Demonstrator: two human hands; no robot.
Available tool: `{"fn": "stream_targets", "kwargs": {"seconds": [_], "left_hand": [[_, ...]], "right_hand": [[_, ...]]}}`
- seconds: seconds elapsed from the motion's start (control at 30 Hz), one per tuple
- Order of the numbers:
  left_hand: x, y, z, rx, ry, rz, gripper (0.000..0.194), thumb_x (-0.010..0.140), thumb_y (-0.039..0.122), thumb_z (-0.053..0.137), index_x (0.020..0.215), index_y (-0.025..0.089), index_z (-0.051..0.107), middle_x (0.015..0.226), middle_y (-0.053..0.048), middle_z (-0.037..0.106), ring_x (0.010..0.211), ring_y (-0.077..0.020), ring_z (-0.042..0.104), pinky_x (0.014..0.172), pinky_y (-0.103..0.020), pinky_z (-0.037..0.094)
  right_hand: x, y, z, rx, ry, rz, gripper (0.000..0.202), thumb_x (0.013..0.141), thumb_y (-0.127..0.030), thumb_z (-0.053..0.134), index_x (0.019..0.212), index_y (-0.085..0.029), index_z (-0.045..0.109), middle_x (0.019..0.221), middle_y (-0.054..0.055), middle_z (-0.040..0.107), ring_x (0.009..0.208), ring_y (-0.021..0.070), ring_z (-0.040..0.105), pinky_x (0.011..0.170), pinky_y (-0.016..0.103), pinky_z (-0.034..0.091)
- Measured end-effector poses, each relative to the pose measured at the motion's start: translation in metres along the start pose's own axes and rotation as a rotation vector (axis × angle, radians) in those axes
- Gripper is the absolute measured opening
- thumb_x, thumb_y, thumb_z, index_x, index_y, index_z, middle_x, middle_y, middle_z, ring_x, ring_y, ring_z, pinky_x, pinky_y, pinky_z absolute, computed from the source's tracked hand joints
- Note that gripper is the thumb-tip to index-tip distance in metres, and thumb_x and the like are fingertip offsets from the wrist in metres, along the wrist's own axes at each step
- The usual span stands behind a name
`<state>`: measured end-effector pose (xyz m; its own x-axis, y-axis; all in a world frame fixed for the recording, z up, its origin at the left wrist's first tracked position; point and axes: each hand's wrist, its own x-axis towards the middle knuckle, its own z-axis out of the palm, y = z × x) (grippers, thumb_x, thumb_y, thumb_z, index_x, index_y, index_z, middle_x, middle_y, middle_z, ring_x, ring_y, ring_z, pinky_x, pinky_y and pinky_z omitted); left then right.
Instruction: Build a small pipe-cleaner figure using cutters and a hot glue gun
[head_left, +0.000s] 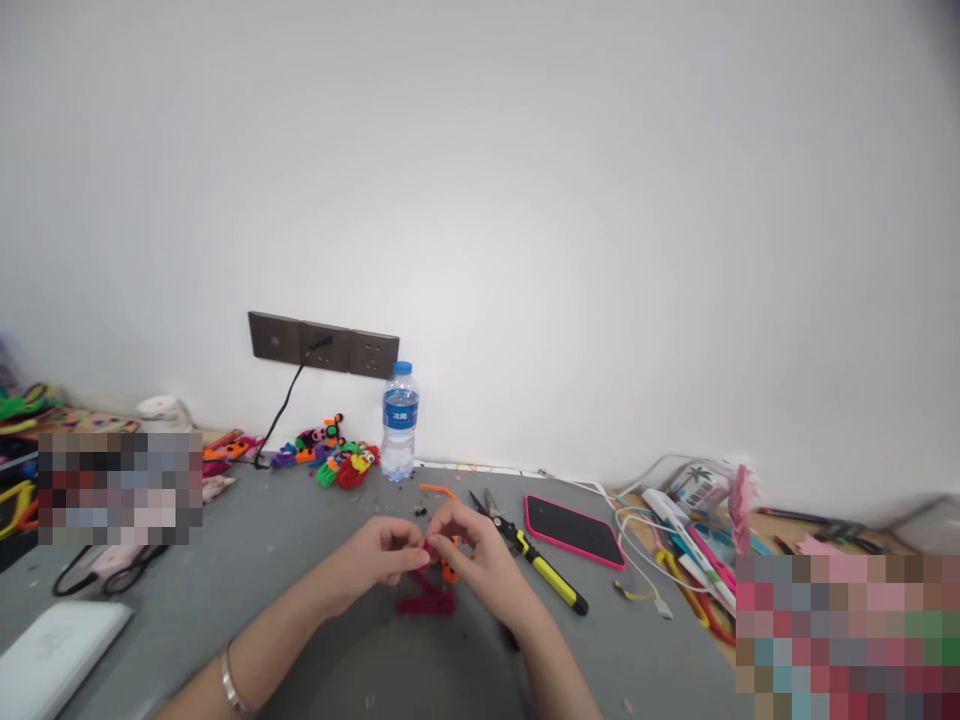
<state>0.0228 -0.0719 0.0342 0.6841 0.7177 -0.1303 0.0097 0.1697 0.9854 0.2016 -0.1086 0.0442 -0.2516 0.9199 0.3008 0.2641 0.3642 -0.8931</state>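
My left hand point(379, 552) and my right hand point(478, 558) meet over the grey mat, fingertips pinched together. Between them is a magenta fuzzy pipe-cleaner piece point(427, 550), mostly covered by the fingers. Below hangs or lies a folded magenta length point(426, 605); whether it joins the held piece I cannot tell. An orange piece with dark spots point(450, 570) shows beside my right fingers, partly hidden. Just beyond the hands lies a bent orange pipe cleaner point(439, 490). Wire cutters with yellow-and-black handles point(551, 577) rest to the right of my right hand.
A water bottle point(400, 425) stands against the wall, beside colourful pipe-cleaner figures point(349, 465). A pink-edged phone point(574, 531) and a white cable point(645, 545) lie right. A white box-like device point(60, 655) sits front left. A black cord runs from the wall socket point(324, 345).
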Motion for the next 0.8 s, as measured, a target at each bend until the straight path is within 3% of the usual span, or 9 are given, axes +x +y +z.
{"fn": "stream_targets", "kwargs": {"seconds": [0.33, 0.8], "left_hand": [[0.002, 0.004, 0.007, -0.131, 0.155, 0.064, 0.040, 0.067, 0.049, 0.075, 0.063, 0.016, 0.052, 0.055, 0.009, 0.037, 0.048, -0.0061, 0.022, 0.048, -0.023, 0.014], [-0.002, 0.000, 0.017, -0.246, 0.260, 0.169, 0.034, 0.073, 0.040, 0.072, 0.061, 0.017, 0.051, 0.055, 0.008, 0.036, 0.052, -0.0081, 0.023, 0.050, -0.022, 0.018]], "right_hand": [[0.003, -0.001, 0.003, -0.071, 0.205, -0.229, 0.010, 0.080, -0.011, 0.058, 0.077, -0.020, 0.062, 0.089, 0.005, 0.069, 0.086, 0.0183, 0.064, 0.081, 0.031, 0.048], [0.003, -0.002, 0.021, -0.049, 0.346, -0.234, 0.012, 0.078, -0.011, 0.058, 0.071, -0.021, 0.058, 0.082, 0.004, 0.069, 0.077, 0.0184, 0.065, 0.073, 0.031, 0.050]]}}
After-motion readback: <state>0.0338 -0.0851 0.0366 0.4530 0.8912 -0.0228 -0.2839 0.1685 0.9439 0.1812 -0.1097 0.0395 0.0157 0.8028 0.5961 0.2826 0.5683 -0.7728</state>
